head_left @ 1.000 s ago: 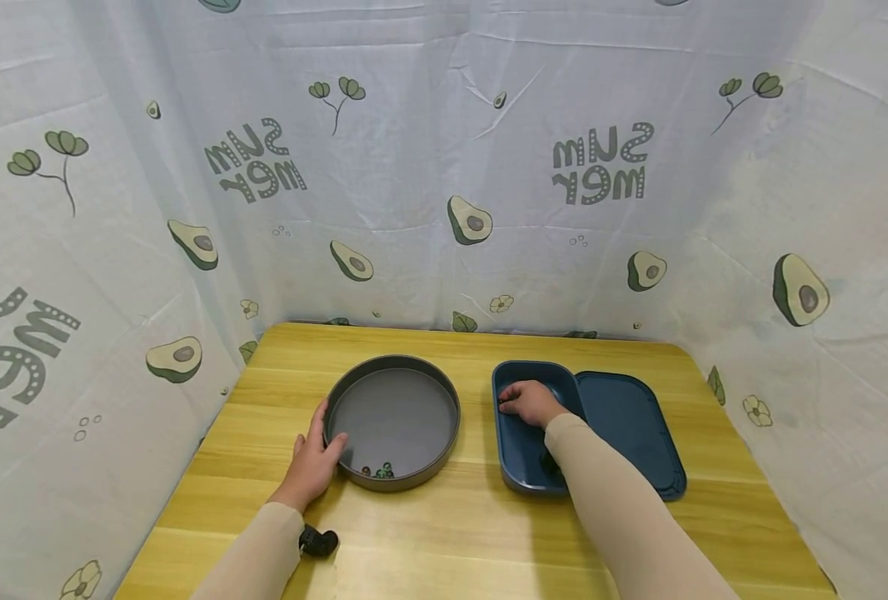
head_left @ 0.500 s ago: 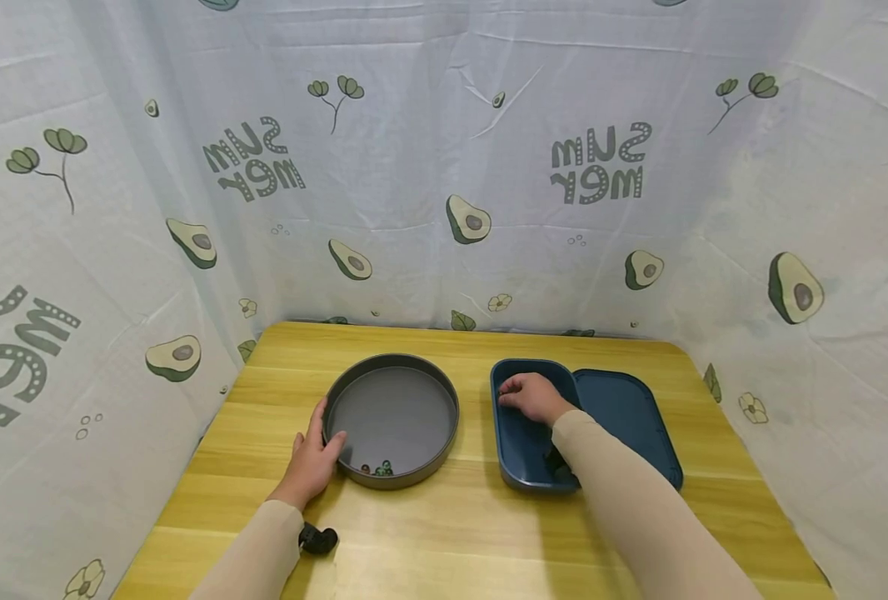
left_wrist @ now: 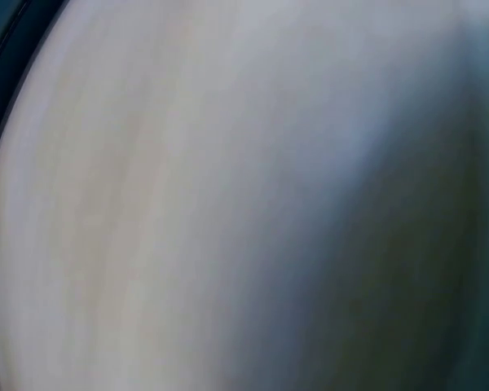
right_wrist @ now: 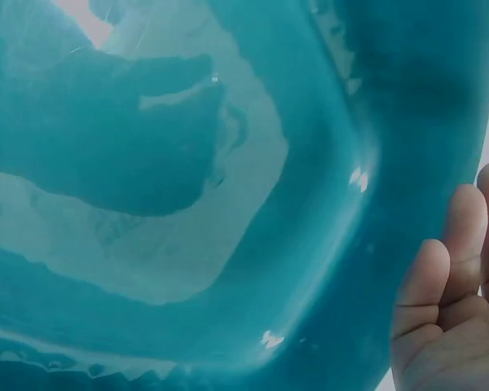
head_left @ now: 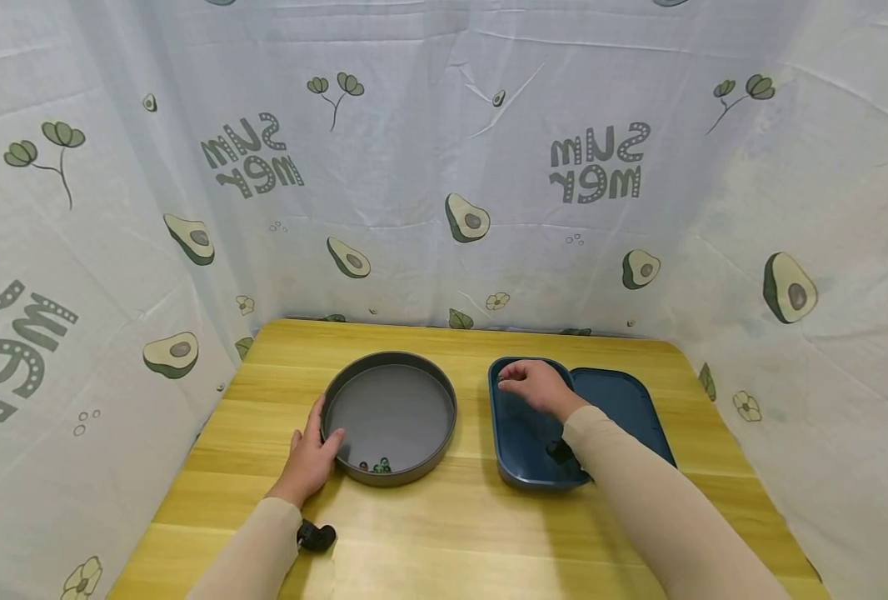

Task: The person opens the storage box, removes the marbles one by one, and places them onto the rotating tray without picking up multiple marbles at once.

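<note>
A round grey pan (head_left: 390,408) sits on the left half of the table, with several small green and reddish-brown marbles (head_left: 380,467) at its near edge. My left hand (head_left: 309,462) holds its left rim, thumb over the inside and fingers along the outer wall. To the right is a deep blue rectangular container (head_left: 519,442). Over its far part, my right hand (head_left: 541,386) pinches a small dark marble (head_left: 501,378) at the fingertips. The right wrist view shows the container's glossy inside (right_wrist: 228,244) and a few fingers (right_wrist: 424,285); the pinched marble is hidden there.
A flat blue lid (head_left: 624,404) lies against the container's right side, partly behind my right forearm. Bare wooden table (head_left: 429,542) shows in front and between the vessels. A printed curtain (head_left: 406,208) surrounds the table. The left wrist view is mostly blur.
My right hand has risen from inside the blue container toward its far rim, with the marble between the fingertips. My left hand stays at the pan; the head view has shifted slightly.
</note>
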Demonstrator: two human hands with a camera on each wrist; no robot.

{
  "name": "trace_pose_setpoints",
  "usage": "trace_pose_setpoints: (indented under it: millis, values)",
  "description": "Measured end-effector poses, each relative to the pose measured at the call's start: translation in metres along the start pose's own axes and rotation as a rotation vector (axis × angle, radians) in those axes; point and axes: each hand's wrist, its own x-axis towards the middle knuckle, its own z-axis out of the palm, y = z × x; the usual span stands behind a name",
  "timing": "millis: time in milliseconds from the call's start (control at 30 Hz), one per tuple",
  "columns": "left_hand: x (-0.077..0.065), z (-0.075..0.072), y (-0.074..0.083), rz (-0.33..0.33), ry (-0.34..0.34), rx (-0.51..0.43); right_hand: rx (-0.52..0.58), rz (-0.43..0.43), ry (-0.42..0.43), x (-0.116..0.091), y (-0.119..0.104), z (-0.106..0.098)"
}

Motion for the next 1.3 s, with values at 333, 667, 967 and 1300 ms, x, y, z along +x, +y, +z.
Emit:
trace_pose_setpoints:
  millis: [333,667,967,1300]
  values:
    - [0.001,-0.001,-0.002,0.017,0.008,0.007,0.081,-0.063,-0.008,-0.010,-0.028,0.007]
    - [0.002,-0.001,-0.002,0.025,-0.004,-0.003,0.102,-0.153,-0.062,-0.019,-0.060,0.025]
    - [0.001,-0.001,-0.002,0.021,-0.004,-0.003,0.145,-0.218,-0.150,-0.021,-0.074,0.044]
    - [0.000,0.000,-0.001,0.024,-0.004,-0.006,0.122,-0.244,-0.206,-0.023,-0.091,0.062]
